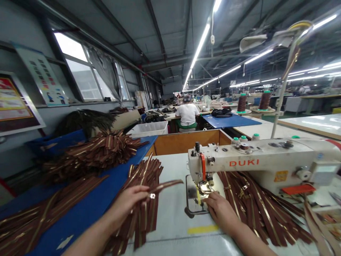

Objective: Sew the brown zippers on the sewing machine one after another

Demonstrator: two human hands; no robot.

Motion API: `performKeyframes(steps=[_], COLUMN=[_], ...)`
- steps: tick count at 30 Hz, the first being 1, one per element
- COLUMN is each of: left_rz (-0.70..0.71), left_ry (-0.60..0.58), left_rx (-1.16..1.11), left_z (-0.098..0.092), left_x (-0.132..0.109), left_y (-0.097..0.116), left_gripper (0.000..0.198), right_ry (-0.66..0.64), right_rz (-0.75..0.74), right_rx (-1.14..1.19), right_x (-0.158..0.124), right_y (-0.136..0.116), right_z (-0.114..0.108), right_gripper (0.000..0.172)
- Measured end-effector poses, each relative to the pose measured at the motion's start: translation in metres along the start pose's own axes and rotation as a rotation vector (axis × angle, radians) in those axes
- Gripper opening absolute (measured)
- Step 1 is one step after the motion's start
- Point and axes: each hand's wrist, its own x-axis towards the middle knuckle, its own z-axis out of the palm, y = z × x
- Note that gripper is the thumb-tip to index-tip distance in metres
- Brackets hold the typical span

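My left hand (133, 200) is closed on a brown zipper (170, 184) with a shiny metal slider; its free end points right, toward the sewing machine (269, 156). Under that hand lies a heap of brown zippers (145, 213) on the pale machine table. My right hand (222, 211) is at the needle plate (194, 193), just below the presser foot, fingers bent and close together. Whatever those fingertips pinch is hidden or too small to make out. More brown zippers (255, 206) with gold teeth lie fanned out under the machine arm, right of the needle.
Larger zipper bundles (106, 149) are piled on a blue surface (87, 202) at left. A thread stand pole (282, 89) rises behind the machine, near brown thread cones (242, 104). Ahead, a wooden-sided box (186, 141) borders the table, and a person in white (187, 115) sits beyond.
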Motion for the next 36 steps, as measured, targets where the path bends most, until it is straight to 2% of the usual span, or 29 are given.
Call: performKeyframes(steps=[3,4,6,9,13,15,17,21,22,24,26,28,30,32,34,36], left_rz=[0.022,0.053,0.111,0.16,0.185,0.235,0.335,0.535,0.532,0.426,0.249,0.134,0.128,0.126,0.093,0.082], left_ry=[0.247,0.309,0.353,0.335,0.316,0.319,0.323,0.347,0.351,0.308,0.199,0.109,0.108,0.128,0.114,0.1], left_rx=[0.1,0.179,0.377,0.537,0.577,0.61,0.644,0.685,0.718,0.836,0.975,1.07,1.098,1.069,1.027,1.024], left_z=[-0.059,-0.07,-0.079,-0.064,-0.034,-0.024,-0.02,-0.02,-0.02,-0.019,-0.016,-0.01,-0.006,-0.003,-0.002,-0.002], left_x=[0.03,0.037,0.046,0.049,0.043,0.038,0.032,0.019,0.017,0.012,0.009,0.007,0.007,0.007,0.008,0.008], left_y=[0.024,0.027,0.024,0.004,-0.028,-0.036,-0.032,-0.002,0.005,0.012,0.006,-0.009,-0.026,-0.037,-0.04,-0.039], left_gripper=[0.037,0.037,0.037,0.033,0.031,0.034,0.039,0.04,0.038,0.033,0.026,0.02,0.016,0.023,0.029,0.025], right_ry=[-0.006,-0.006,-0.004,-0.008,-0.018,-0.019,-0.017,-0.014,-0.012,-0.005,-0.001,0.0,-0.004,-0.01,-0.017,-0.019], right_rz=[0.0,0.0,0.0,0.008,0.028,0.027,0.02,0.004,0.002,0.003,0.006,0.01,0.012,0.011,0.009,0.006], right_rx=[-0.014,-0.017,-0.018,-0.02,-0.022,-0.018,-0.017,-0.014,-0.012,-0.009,-0.002,0.004,0.002,-0.008,-0.018,-0.026], right_x=[0.001,0.001,0.001,0.001,0.001,0.001,0.001,0.001,0.0,0.0,-0.001,-0.001,0.0,0.0,0.0,0.0], right_y=[-0.001,-0.001,-0.001,-0.001,-0.001,-0.001,-0.001,0.0,0.0,0.001,0.001,0.001,0.001,0.001,0.001,0.001], right_z=[-0.001,-0.001,-0.001,-0.001,0.0,0.0,0.0,0.0,0.0,0.0,0.001,0.001,0.0,0.0,0.0,0.0], right_gripper=[0.029,0.029,0.029,0.029,0.029,0.028,0.027,0.029,0.03,0.03,0.03,0.029,0.028,0.028,0.028,0.027])
